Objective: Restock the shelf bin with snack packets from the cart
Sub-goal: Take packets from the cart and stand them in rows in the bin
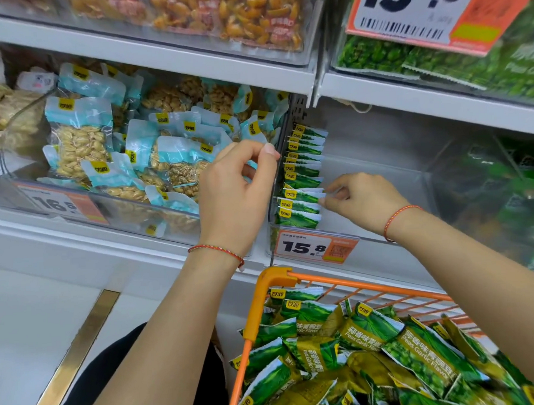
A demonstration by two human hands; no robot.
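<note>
Now the right hand (362, 199) pinches a green packet (302, 196) in the bin's row (302, 173), aligning it; the left hand (237, 188), curled and seemingly empty, steadies the divider (283, 146). Next probably needs more packets from the cart (370, 288).

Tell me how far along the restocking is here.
Done: a row of green packets stands along the left wall of the clear bin. In hand: the right hand pinches a packet edge in that row; the left hand is at the bin's left edge. Left: most of the bin is bare, and the cart holds many packets.
</note>
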